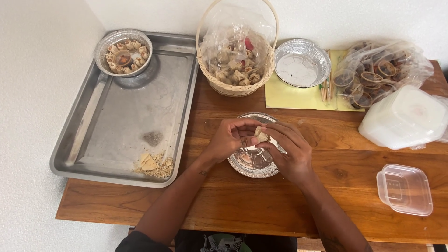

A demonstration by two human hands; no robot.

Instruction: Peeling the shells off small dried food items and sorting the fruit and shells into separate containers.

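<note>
— Over the foil pie tin (249, 163) at the middle of the wooden table (233, 205), what are the hands doing?

— Both meet above it. The right hand (287, 151) pinches a small pale dumpling (261, 134) between thumb and fingers, closed on it. The left hand (228, 139) curls in from the other side, its fingertips touching the same piece, so I would call it closed on the dumpling too.

— Which way does the dumpling lie from the grip?

— It sits between the two hands, just above the tin's far rim. Its long axis seems to tilt up and away, though it is too small to be sure. The right hand covers more of it and looks the nearer.

— And around them?

— To the left, a steel tray (116, 121) holds a filled foil tin (123, 51) ringed with dumplings, and some crumbs (156, 165) at its near edge. Behind the hands stands a wicker basket (235, 86) with a bag of dumplings. An empty foil tin (302, 63) rests on yellow paper (289, 98), beside a bag of small sauce cups (373, 74). A stack of white lids (406, 116) and a clear plastic box (405, 189) lie to the right.
</note>
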